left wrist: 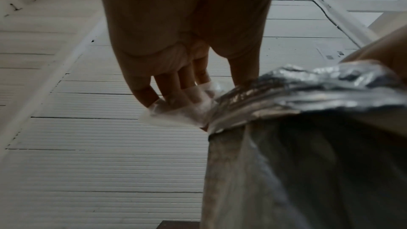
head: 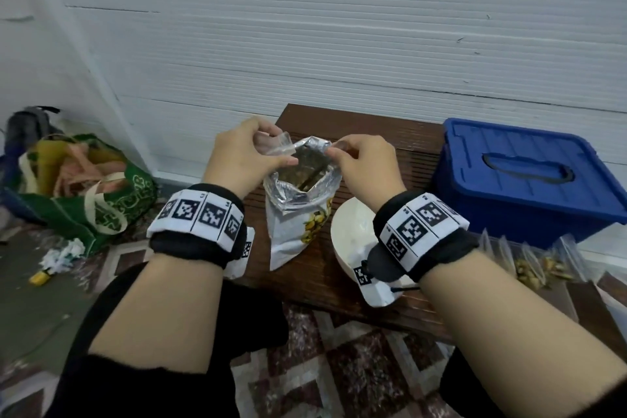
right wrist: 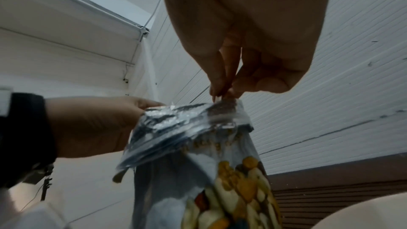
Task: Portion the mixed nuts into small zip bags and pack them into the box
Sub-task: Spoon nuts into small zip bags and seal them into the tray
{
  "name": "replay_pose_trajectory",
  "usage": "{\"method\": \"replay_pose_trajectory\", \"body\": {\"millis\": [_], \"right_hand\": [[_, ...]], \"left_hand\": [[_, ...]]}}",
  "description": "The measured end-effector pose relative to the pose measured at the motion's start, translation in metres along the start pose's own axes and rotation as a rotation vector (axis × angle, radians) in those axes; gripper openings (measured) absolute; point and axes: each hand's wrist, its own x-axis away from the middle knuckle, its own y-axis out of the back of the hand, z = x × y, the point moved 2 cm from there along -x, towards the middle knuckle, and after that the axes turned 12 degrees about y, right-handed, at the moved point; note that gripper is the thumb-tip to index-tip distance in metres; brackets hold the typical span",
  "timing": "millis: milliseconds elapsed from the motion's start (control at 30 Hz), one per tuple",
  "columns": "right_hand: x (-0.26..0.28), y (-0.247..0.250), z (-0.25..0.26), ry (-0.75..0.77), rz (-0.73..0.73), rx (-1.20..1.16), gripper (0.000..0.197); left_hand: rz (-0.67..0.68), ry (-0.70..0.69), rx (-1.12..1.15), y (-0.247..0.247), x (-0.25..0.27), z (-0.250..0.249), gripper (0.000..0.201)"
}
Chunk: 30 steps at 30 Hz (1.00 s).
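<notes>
both hands (head: 237, 154) raised, pinching zip bag (head: 276, 146)

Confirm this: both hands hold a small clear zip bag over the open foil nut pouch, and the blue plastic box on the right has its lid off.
Wrong on the lid: the head view shows the blue plastic box with its lid on. The rest stands.

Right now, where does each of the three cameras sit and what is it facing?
Head: on the head, looking down at both forearms, left hand, right hand, nut bag, blue box.
Left wrist: under the left palm, looking along fingers pinching a clear zip bag.
Right wrist: under the right palm, facing the wall.
All share the nut bag's foil mouth.
</notes>
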Motion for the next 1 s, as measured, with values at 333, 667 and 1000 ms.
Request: {"method": "replay_pose_trajectory", "body": {"millis": [333,667,1000], "right_hand": [[0.002,-0.013,0.0,0.495,-0.02,0.338,0.017],[-0.001,-0.005,-0.005,0.034,-0.038,-0.054,0.018],[-0.016,0.025,-0.022,-0.249,-0.338,-0.173,0.029]], "left_hand": [[0.024,-0.006,0.017,-0.001,0.0,0.0,0.046],[0.013,0.003,0.015,0.0,-0.001,0.0,0.045],[-0.044,-0.032,-0.011,0.022,0.001,-0.007,0.047]]}}
